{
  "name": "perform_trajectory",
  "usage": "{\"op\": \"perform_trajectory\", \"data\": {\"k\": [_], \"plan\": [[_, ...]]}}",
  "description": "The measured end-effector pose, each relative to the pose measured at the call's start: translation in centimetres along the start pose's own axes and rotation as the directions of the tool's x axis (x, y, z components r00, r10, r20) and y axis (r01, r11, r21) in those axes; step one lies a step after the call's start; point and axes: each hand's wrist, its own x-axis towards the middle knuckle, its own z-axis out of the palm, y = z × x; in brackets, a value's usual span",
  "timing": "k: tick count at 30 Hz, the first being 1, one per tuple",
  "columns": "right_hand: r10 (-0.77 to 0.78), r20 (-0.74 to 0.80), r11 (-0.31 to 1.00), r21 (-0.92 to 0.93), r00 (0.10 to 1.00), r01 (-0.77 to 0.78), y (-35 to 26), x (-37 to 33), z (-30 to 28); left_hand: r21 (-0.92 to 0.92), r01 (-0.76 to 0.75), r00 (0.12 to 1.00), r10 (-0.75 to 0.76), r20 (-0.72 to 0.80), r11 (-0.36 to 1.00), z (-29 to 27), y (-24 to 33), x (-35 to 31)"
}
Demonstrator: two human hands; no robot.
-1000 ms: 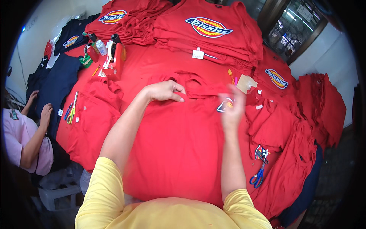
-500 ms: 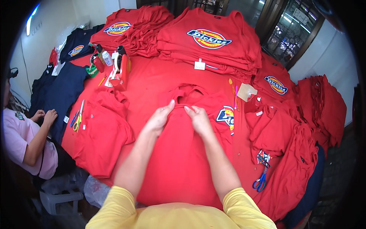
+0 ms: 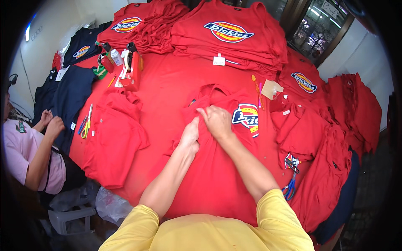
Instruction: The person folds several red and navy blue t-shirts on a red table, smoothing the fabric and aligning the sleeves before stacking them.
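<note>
A red shirt [image 3: 197,184] with a printed oval emblem lies spread in front of me, its neck opening pointing away. My right hand [image 3: 218,120] is closed, pinching the cloth just below the collar. Right beside it, my left hand [image 3: 190,134] grips the same shirt, thumb up, with some of its fingers hidden by folds. The two hands nearly touch, and the fabric creases between them. Part of the emblem shows to the right of my right hand.
Stacked red shirts [image 3: 230,35] line the back of the red-covered table. A red tape dispenser [image 3: 133,73], bottles and yellow-handled scissors [image 3: 86,125] are on the left; blue-handled scissors [image 3: 289,188] rest on the right. At far left, a person in pink [image 3: 31,154] handles dark garments [image 3: 69,96].
My hands have come together from either side of the collar, the left moving right and slightly down. The shirt's neck has bunched up. My view has shifted slightly.
</note>
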Motion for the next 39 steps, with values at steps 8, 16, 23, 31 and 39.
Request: {"op": "perform_trajectory", "data": {"k": [8,16,23,31,39], "plan": [[-0.044,-0.003,0.999,-0.015,0.999,0.044,-0.5,0.3,-0.8,-0.094,0.090,0.989,-0.078,0.128,0.991,0.2,0.2,-1.2],[-0.014,0.036,0.998,-0.058,0.999,0.016,1.1,-0.4,-1.5,0.090,-0.019,0.990,0.006,0.141,0.996,0.5,-0.8,-1.2],[-0.195,-0.011,0.980,-0.044,0.981,0.194,2.3,0.1,-3.8,0.047,-0.122,0.957,0.105,0.272,0.991,0.4,1.2,-2.8],[0.229,0.702,0.180,0.650,0.674,-0.738,0.1,3.7,-7.6,0.330,-0.342,0.905,0.214,0.368,0.880,-2.2,8.8,-1.1],[0.040,0.648,0.303,0.718,0.761,-0.627,2.4,3.8,-8.5,0.632,-0.451,0.734,-0.141,0.664,0.630,-3.0,8.8,-1.5]]}}
